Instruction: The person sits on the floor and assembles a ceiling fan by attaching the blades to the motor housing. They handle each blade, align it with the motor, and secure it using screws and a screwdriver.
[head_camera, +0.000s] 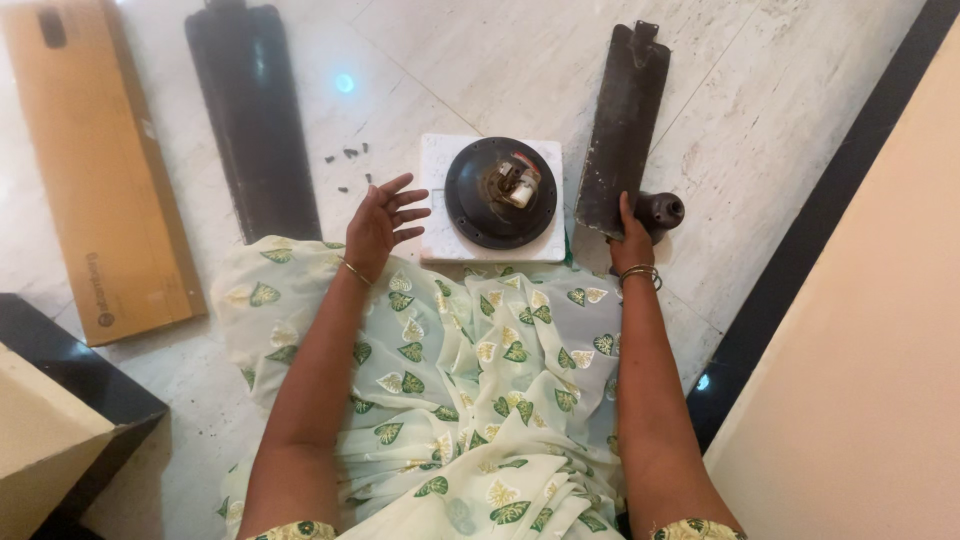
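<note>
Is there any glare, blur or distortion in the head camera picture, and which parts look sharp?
In the head view, a small bluish glare spot sits on the glossy marble floor, which shows soft reflections. The fan motor, the left hand and the right hand on the dark fan blade look sharp. Wide-angle distortion splays the edges, and shadows are soft.

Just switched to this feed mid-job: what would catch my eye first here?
The round dark fan motor on a white foam block sits dead centre on the marble floor. The right hand grips the near end of a dark fan blade, beside a small dark cup-shaped cover. The left hand hovers open by the foam; a second blade and a flat cardboard box lie further left.
</note>
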